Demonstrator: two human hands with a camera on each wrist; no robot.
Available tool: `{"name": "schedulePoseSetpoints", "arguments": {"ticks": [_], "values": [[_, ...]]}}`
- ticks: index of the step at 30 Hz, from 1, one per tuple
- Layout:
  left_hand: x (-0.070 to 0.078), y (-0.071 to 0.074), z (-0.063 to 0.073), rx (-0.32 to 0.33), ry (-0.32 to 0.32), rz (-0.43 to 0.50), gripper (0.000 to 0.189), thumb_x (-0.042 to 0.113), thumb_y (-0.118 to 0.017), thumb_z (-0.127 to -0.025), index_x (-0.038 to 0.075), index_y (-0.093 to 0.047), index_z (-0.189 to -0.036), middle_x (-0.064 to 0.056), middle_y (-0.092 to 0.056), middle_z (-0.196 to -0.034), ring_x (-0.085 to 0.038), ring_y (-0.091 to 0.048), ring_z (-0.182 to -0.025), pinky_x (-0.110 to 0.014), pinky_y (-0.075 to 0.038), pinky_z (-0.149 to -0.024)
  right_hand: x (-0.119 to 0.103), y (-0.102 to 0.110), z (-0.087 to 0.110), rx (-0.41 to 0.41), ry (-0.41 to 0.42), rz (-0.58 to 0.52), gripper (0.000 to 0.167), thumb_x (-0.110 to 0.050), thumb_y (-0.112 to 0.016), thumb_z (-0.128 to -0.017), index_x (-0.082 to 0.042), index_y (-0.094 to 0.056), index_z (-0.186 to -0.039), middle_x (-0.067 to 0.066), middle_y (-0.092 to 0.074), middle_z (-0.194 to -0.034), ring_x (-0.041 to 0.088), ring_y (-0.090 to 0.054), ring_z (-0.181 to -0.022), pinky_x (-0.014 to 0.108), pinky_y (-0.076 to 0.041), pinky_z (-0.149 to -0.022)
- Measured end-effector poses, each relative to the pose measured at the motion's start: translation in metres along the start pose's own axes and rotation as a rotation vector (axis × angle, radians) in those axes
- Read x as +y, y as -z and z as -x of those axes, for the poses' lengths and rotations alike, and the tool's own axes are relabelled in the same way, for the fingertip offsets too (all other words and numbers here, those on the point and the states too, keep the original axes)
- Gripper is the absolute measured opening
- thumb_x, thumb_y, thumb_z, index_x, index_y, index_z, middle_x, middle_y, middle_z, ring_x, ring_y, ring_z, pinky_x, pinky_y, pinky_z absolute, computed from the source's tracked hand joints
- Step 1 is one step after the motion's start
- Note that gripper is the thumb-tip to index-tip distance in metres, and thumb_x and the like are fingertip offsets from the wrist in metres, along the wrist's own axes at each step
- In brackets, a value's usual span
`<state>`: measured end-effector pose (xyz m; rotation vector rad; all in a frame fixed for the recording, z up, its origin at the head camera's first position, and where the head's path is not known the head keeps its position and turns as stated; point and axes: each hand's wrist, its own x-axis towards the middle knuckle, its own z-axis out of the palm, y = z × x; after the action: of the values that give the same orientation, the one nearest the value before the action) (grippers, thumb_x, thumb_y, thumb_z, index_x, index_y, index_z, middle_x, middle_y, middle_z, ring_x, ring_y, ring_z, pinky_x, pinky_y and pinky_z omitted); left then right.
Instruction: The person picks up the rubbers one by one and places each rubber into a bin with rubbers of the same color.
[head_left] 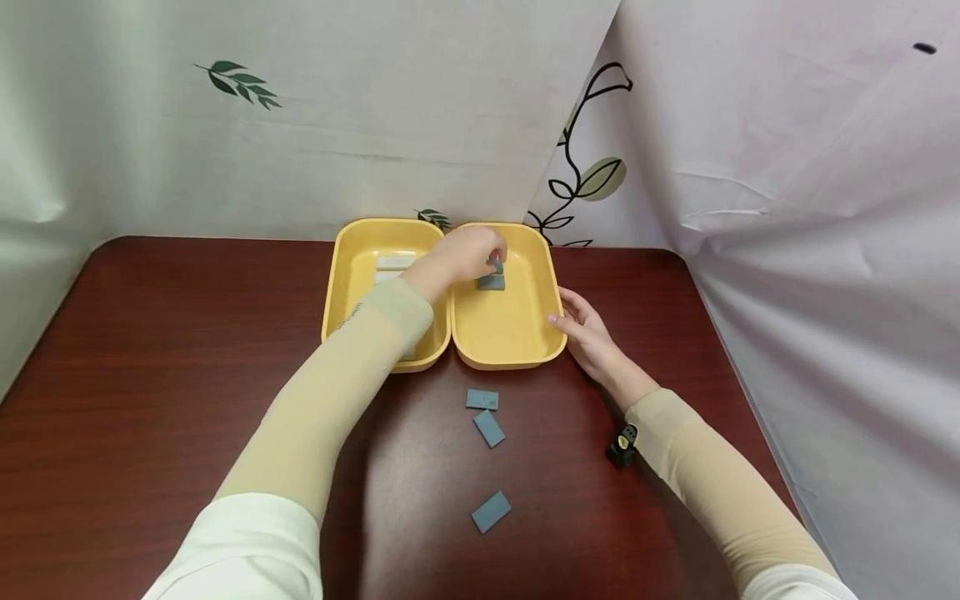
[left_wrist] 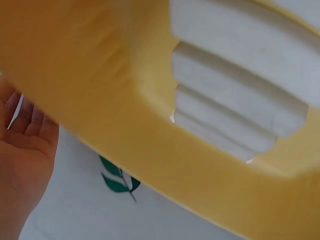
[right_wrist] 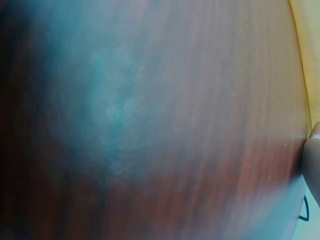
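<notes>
Reaching over the right yellow tray (head_left: 517,329), my left hand (head_left: 472,252) pinches a small grey tile (head_left: 496,266) low inside it. Right below that lies another grey tile (head_left: 491,283) on the tray floor. My right hand (head_left: 591,335) grips the same tray at its right side, thumb over the rim and fingers along the outer wall. In the left wrist view, the left hand (left_wrist: 25,160) shows at the left edge beyond a yellow tray wall (left_wrist: 165,172); its fingertips are hidden. A finger (right_wrist: 312,160) of the right hand meets the yellow wall in the right wrist view.
A second yellow tray (head_left: 339,275) adjoins on the left, holding several white bars (left_wrist: 230,90), partly covered by my left arm. Three grey tiles (head_left: 482,399) lie on the dark red table (head_left: 172,375) in front. A white curtain (head_left: 375,108) hangs behind.
</notes>
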<state>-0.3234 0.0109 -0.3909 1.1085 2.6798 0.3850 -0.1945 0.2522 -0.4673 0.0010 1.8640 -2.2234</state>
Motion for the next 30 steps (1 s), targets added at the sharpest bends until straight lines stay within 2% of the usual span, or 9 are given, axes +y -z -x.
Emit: {"name": "schedulePoseSetpoints", "arguments": {"ticks": [6,15,24,30], "values": [[0.004,0.016,0.009,0.005,0.002,0.026,0.024,0.009,-0.067,-0.102,0.009,-0.072,-0.126,-0.009,-0.074,-0.123,-0.027,-0.068,-0.115,-0.042,-0.054,-0.102,0.0,0.0,0.0,0.005,-0.01,-0.002,0.065,0.005,-0.051,-0.103,0.0,-0.027,-0.163,0.004,-0.05,-0.147,0.01,-0.055,-0.127,0.018,-0.054,-0.097],[0.009,0.035,0.03,0.063,-0.077,0.06,0.024,0.007,-0.066,-0.1,0.005,-0.074,-0.123,-0.012,-0.075,-0.116,-0.028,-0.069,-0.109,-0.042,-0.054,-0.1,-0.001,-0.001,0.0,0.003,-0.005,-0.005,0.063,0.005,-0.051,-0.103,0.0,-0.029,-0.162,-0.001,-0.053,-0.141,0.008,-0.057,-0.125,0.018,-0.054,-0.096],[0.013,0.039,0.057,0.122,-0.16,0.083,0.018,0.005,-0.066,-0.1,0.006,-0.076,-0.115,-0.01,-0.076,-0.109,-0.026,-0.071,-0.1,-0.041,-0.056,-0.093,-0.001,-0.002,0.0,-0.002,0.002,-0.006,0.063,0.005,-0.051,-0.103,0.001,-0.029,-0.162,0.002,-0.053,-0.141,0.01,-0.056,-0.125,0.019,-0.054,-0.097],[0.024,0.036,0.077,0.113,-0.195,0.048,0.018,0.006,-0.069,-0.1,0.008,-0.077,-0.115,-0.009,-0.074,-0.111,-0.024,-0.069,-0.099,-0.039,-0.057,-0.089,-0.001,-0.002,0.0,0.01,0.002,-0.004,0.063,0.006,-0.051,-0.103,0.001,-0.029,-0.162,0.002,-0.052,-0.143,0.01,-0.057,-0.125,0.019,-0.055,-0.096]]}}
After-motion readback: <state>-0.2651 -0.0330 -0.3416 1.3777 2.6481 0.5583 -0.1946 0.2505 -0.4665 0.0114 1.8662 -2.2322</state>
